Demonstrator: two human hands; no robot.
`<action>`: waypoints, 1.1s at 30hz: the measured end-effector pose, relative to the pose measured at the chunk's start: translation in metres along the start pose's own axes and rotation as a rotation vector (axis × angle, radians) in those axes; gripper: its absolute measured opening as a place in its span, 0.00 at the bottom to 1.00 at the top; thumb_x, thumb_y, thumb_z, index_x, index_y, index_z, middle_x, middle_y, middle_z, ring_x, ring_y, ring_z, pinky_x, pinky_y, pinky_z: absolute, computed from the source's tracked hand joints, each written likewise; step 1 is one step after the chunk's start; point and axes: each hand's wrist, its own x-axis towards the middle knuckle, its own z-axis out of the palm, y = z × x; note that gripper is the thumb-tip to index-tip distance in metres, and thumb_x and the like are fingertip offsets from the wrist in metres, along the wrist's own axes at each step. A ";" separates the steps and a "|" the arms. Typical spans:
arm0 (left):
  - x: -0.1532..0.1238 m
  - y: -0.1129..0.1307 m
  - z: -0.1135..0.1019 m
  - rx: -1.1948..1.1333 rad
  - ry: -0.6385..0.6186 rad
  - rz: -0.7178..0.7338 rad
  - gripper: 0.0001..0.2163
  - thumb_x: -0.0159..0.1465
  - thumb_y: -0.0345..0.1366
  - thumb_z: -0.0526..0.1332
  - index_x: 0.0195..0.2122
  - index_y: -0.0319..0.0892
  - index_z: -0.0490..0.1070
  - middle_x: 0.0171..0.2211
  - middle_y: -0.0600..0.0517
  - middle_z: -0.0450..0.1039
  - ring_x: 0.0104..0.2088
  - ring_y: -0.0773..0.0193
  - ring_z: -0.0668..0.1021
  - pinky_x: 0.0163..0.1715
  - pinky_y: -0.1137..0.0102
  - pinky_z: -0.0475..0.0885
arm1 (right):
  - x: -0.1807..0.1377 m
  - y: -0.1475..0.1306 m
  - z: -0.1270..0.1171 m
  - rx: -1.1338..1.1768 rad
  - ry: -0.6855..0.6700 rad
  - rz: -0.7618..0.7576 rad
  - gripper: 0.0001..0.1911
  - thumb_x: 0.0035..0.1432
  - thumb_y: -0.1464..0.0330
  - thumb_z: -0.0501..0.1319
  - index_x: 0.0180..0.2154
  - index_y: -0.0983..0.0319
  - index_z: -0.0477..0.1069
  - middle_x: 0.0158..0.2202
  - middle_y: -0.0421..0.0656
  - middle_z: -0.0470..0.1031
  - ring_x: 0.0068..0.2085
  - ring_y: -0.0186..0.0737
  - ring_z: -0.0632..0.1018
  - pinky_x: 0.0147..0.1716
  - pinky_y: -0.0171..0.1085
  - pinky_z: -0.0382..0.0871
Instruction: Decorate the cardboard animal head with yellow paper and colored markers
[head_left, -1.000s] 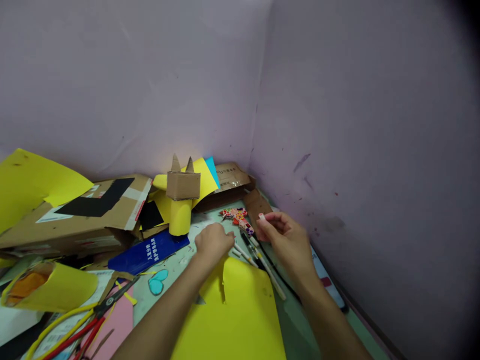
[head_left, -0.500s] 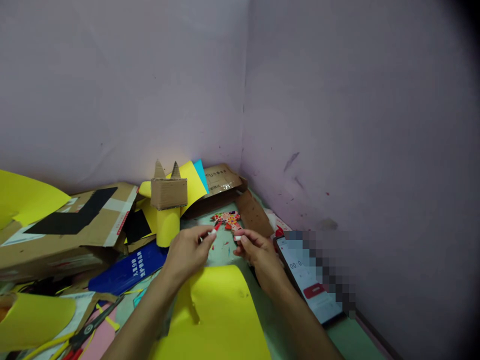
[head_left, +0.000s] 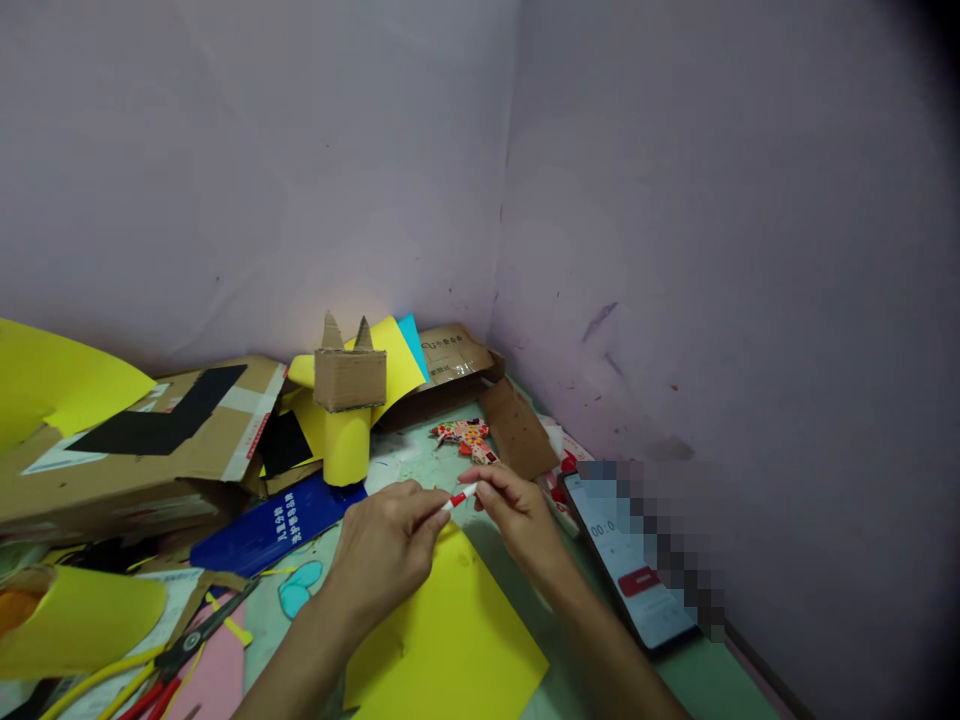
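A slim red-and-white tube (head_left: 459, 498) spans the gap between my two hands, its kind too small to tell. My left hand (head_left: 397, 530) pinches one end of it between thumb and fingers. The white cap (head_left: 471, 490) at the other end is pinched by my right hand (head_left: 517, 510), and cap and tube look joined. Below my hands lies a yellow sheet (head_left: 450, 640), partly covered by my left arm. Just beyond my fingers rests a flower-patterned piece (head_left: 465, 436) with bits of red and orange.
A cardboard box head with pointed ears (head_left: 350, 378) tops a yellow cylinder (head_left: 347, 447). To the left are a large carton (head_left: 135, 490), a blue packet (head_left: 277, 525), scissors (head_left: 199, 635) and a yellow roll (head_left: 97, 620). On the right lies a phone (head_left: 630, 560) beside the wall.
My hands have come together, so the red-tipped tube and the white cap, earlier apart, now meet. The yellow sheet lies differently, and the view has shifted slightly.
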 end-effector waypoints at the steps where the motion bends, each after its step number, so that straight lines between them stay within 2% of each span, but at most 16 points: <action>1: 0.000 0.000 0.000 -0.001 0.005 0.005 0.11 0.64 0.36 0.54 0.36 0.48 0.76 0.27 0.53 0.73 0.30 0.62 0.75 0.29 0.71 0.62 | -0.001 -0.001 0.001 -0.027 -0.006 -0.027 0.10 0.51 0.68 0.57 0.32 0.62 0.76 0.30 0.41 0.73 0.31 0.36 0.72 0.33 0.35 0.64; 3: -0.001 -0.001 0.002 -0.003 0.014 0.015 0.10 0.64 0.35 0.54 0.35 0.47 0.76 0.27 0.53 0.72 0.30 0.62 0.74 0.28 0.71 0.62 | -0.002 -0.003 0.001 -0.076 -0.023 -0.071 0.10 0.52 0.69 0.56 0.32 0.61 0.76 0.33 0.43 0.74 0.35 0.39 0.73 0.37 0.36 0.64; 5: 0.001 -0.003 0.004 -0.014 0.024 0.033 0.10 0.64 0.34 0.54 0.33 0.45 0.76 0.26 0.52 0.72 0.29 0.62 0.74 0.27 0.71 0.61 | -0.003 -0.004 0.002 -0.116 -0.051 -0.091 0.09 0.52 0.70 0.57 0.31 0.61 0.76 0.32 0.42 0.75 0.36 0.39 0.73 0.39 0.37 0.64; 10: 0.005 -0.009 0.014 -0.081 0.046 0.143 0.11 0.63 0.31 0.53 0.27 0.41 0.73 0.24 0.52 0.72 0.28 0.65 0.73 0.29 0.72 0.64 | -0.001 -0.004 0.003 -0.171 -0.084 -0.061 0.08 0.52 0.69 0.55 0.27 0.63 0.72 0.22 0.38 0.71 0.26 0.34 0.70 0.28 0.32 0.63; 14: 0.010 -0.006 0.025 -0.069 0.065 0.158 0.11 0.64 0.30 0.53 0.27 0.40 0.71 0.24 0.53 0.71 0.29 0.66 0.73 0.31 0.71 0.67 | 0.003 0.002 0.008 -0.219 -0.029 -0.024 0.11 0.54 0.66 0.54 0.24 0.63 0.69 0.19 0.36 0.67 0.23 0.32 0.68 0.23 0.31 0.60; 17: 0.019 -0.009 0.031 -0.014 0.032 0.095 0.09 0.66 0.34 0.56 0.30 0.39 0.71 0.29 0.54 0.72 0.32 0.65 0.75 0.35 0.67 0.71 | 0.006 0.008 0.008 -0.266 0.006 0.020 0.12 0.56 0.63 0.53 0.30 0.63 0.71 0.20 0.37 0.68 0.24 0.34 0.70 0.25 0.32 0.62; 19: 0.031 -0.017 0.032 0.030 -0.007 0.020 0.08 0.66 0.37 0.57 0.36 0.39 0.71 0.35 0.52 0.74 0.35 0.64 0.76 0.37 0.64 0.73 | 0.005 0.009 0.006 -0.306 0.031 0.062 0.18 0.57 0.60 0.53 0.43 0.64 0.70 0.26 0.40 0.73 0.28 0.38 0.74 0.29 0.33 0.65; 21: 0.046 -0.025 0.031 0.079 -0.039 -0.077 0.10 0.65 0.38 0.58 0.43 0.39 0.70 0.41 0.49 0.74 0.37 0.62 0.77 0.37 0.62 0.74 | 0.001 0.008 0.004 -0.366 0.062 0.107 0.26 0.58 0.58 0.52 0.54 0.65 0.62 0.33 0.45 0.76 0.34 0.41 0.76 0.32 0.35 0.66; 23: 0.058 -0.030 0.026 0.120 -0.066 -0.157 0.11 0.65 0.38 0.58 0.45 0.40 0.70 0.43 0.49 0.73 0.39 0.61 0.77 0.38 0.62 0.74 | -0.005 0.005 0.003 -0.452 0.054 0.151 0.27 0.56 0.56 0.53 0.53 0.64 0.65 0.35 0.48 0.77 0.36 0.44 0.77 0.33 0.37 0.65; 25: 0.061 -0.028 0.016 0.150 -0.070 -0.199 0.12 0.64 0.39 0.59 0.46 0.40 0.69 0.44 0.48 0.73 0.40 0.60 0.77 0.39 0.60 0.74 | -0.013 0.002 0.003 -0.546 -0.008 0.193 0.23 0.50 0.55 0.60 0.43 0.64 0.74 0.29 0.48 0.77 0.32 0.46 0.76 0.30 0.38 0.63; 27: 0.048 -0.021 -0.001 0.171 -0.039 -0.210 0.13 0.64 0.40 0.58 0.47 0.40 0.69 0.46 0.47 0.72 0.43 0.58 0.76 0.43 0.57 0.72 | -0.021 0.002 0.003 -0.625 -0.079 0.225 0.19 0.42 0.55 0.66 0.29 0.63 0.77 0.22 0.47 0.76 0.27 0.47 0.75 0.26 0.38 0.61; 29: 0.017 -0.017 -0.025 0.197 0.007 -0.234 0.15 0.65 0.41 0.57 0.49 0.41 0.68 0.49 0.47 0.72 0.46 0.57 0.75 0.46 0.57 0.70 | -0.029 0.007 0.004 -0.641 -0.174 0.272 0.18 0.36 0.54 0.69 0.19 0.63 0.73 0.18 0.48 0.74 0.24 0.47 0.74 0.23 0.38 0.60; 30: -0.005 -0.017 -0.038 0.220 0.032 -0.276 0.15 0.65 0.42 0.56 0.50 0.43 0.68 0.49 0.48 0.72 0.48 0.58 0.75 0.47 0.60 0.69 | -0.032 0.011 0.004 -0.613 -0.242 0.307 0.18 0.35 0.54 0.69 0.16 0.62 0.72 0.17 0.48 0.74 0.22 0.47 0.75 0.22 0.37 0.61; 32: -0.058 -0.024 -0.065 0.297 0.096 -0.448 0.14 0.66 0.42 0.52 0.50 0.47 0.69 0.49 0.51 0.74 0.48 0.60 0.74 0.47 0.68 0.67 | -0.038 0.018 0.005 -0.362 -0.472 0.472 0.17 0.37 0.55 0.69 0.22 0.63 0.75 0.22 0.48 0.78 0.25 0.48 0.78 0.23 0.37 0.66; 33: -0.087 -0.031 -0.077 0.348 0.120 -0.571 0.15 0.66 0.42 0.51 0.48 0.45 0.70 0.47 0.49 0.75 0.47 0.57 0.75 0.45 0.67 0.67 | -0.040 0.021 0.006 -0.210 -0.546 0.540 0.17 0.39 0.55 0.68 0.27 0.63 0.76 0.26 0.48 0.80 0.27 0.48 0.79 0.24 0.38 0.68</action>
